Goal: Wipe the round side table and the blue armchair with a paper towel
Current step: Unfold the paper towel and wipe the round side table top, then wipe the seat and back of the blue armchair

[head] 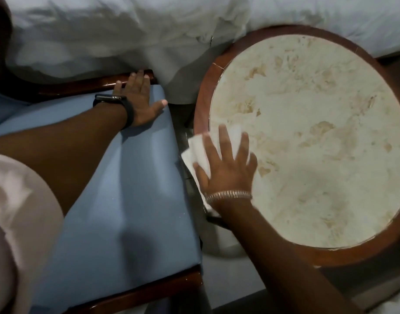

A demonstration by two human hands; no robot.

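While the right hand (226,164) presses a folded paper towel (198,152) flat against the left edge of the round side table (307,132), fingers spread wide over it, the wipe looks to be at an early or middle stage. That table fills the right half of the frame, its pale mottled top ringed by a brown wooden rim, and the towel overhangs that rim at centre frame. Most of the stone surface lies beyond the hand, and no clear difference shows between wiped and unwiped parts, so I cannot tell how much of it is finished.

At upper left of centre, the left hand (142,100) rests open and flat on the far corner of the blue armchair (126,189) seat, holding nothing; it seems to brace the person. The seat cushion spreads across the lower left of the frame. With the towel on the table, the armchair probably awaits its turn. White bedding (104,30) runs along the top.
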